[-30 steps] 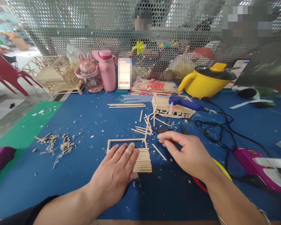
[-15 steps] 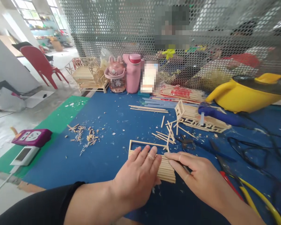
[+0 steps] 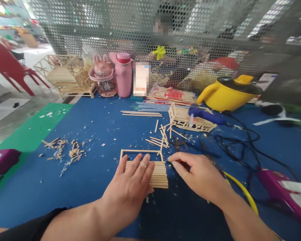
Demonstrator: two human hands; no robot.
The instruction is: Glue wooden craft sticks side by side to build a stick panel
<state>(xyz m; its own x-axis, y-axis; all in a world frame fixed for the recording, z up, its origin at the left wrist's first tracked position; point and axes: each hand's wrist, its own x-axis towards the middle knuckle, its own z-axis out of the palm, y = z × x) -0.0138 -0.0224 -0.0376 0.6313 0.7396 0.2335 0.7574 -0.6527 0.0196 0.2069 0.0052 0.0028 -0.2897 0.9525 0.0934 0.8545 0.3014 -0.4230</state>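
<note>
From where I stand, the little stick panel [image 3: 160, 177] lies flat on the blue table [image 3: 77, 117], just in front of the person, part of it hidden under the left hand [image 3: 130, 180]. It is made of pale, round wooden sticks laid snugly side by side, running left to right, their right ends slightly uneven and the nearer ones reaching out further. Along its far side stands a thin open frame [image 3: 141, 151], squared at the corners, with blue showing through the gap. The left hand rests flat over the panel, its fingers spread apart. The right hand [image 3: 199, 172] hovers just off the panel's right edge, thumb and forefinger tips close together; I can't tell whether they pinch anything. Beyond the frame, loose sticks [image 3: 157, 142] lie scattered, and a blue glue gun [image 3: 208, 115] rests against a small stick model [image 3: 182, 117].
</note>
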